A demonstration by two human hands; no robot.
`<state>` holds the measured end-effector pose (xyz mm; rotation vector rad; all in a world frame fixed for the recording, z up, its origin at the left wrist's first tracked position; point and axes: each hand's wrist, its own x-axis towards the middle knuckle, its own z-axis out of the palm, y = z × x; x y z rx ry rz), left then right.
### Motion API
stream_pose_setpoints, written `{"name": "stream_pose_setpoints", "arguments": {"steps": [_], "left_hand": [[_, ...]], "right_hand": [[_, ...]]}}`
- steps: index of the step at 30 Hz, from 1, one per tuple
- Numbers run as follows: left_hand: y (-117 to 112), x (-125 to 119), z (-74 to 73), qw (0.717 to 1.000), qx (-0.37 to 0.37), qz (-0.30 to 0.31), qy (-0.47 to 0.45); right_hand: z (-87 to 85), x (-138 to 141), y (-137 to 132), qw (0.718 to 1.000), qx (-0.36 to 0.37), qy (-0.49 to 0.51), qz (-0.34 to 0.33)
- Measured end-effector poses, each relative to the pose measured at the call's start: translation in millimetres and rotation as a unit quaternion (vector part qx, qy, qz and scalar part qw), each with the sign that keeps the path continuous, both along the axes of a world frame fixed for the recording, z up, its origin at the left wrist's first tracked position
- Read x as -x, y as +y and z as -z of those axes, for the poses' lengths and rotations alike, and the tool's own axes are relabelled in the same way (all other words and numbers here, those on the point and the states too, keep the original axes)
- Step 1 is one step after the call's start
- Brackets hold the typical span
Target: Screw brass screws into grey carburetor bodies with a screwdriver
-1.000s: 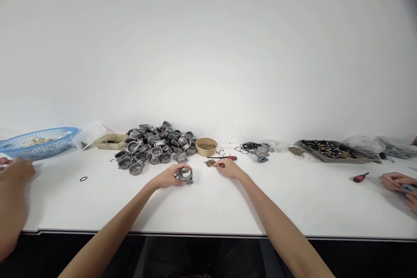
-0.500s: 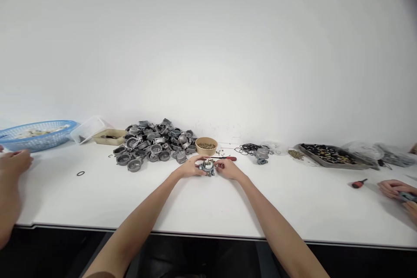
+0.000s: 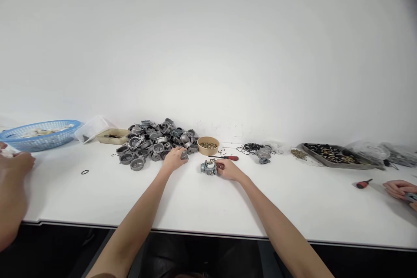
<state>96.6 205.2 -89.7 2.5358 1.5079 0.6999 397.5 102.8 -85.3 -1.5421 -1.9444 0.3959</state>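
My right hand [image 3: 226, 169] rests on the white table [image 3: 208, 200] with its fingers closed on a small grey metal carburetor body [image 3: 208, 167]. My left hand [image 3: 175, 158] has reached to the near edge of a heap of grey metal cups [image 3: 156, 141] and its fingers curl round one grey cup [image 3: 184, 155] at the heap's right end. A tan bowl of small brass parts [image 3: 208, 145] stands just behind the carburetor body. A red-handled screwdriver [image 3: 228, 157] lies beside it.
A blue basket [image 3: 39, 134], a clear tub and a beige tray [image 3: 109, 136] sit at the back left. Black O-rings [image 3: 249, 147], another metal body [image 3: 263, 154] and a dark tray of parts [image 3: 332, 153] lie to the right. Other people's hands show at both edges [image 3: 14, 165], [image 3: 400, 190].
My left hand let go of the carburetor body and moved left to the heap, closing on a cup. My right hand took hold of the body, which shifted right.
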Motion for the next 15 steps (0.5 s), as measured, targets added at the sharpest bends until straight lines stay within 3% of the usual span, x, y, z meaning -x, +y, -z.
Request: {"name": "stream_pose_setpoints", "arguments": {"steps": [1, 3, 12, 15], "left_hand": [[-1.9, -2.8, -0.8, 1.0, 0.002, -0.011, 0.01], [-4.3, -6.7, -2.2, 0.999, 0.011, -0.029, 0.027], [-2.6, -11.3, -2.1, 0.996, 0.002, -0.073, 0.055], [-3.3, -11.4, -4.0, 0.996, -0.004, -0.071, 0.057]], "right_hand": [[-0.8, 0.9, 0.1, 0.999, 0.018, -0.002, -0.048], [-2.8, 2.4, -0.7, 0.997, 0.025, -0.006, -0.077], [-6.2, 6.1, -4.8, 0.994, 0.05, -0.009, -0.1], [-3.8, 0.1, 0.8, 0.997, 0.043, 0.004, -0.069]]}}
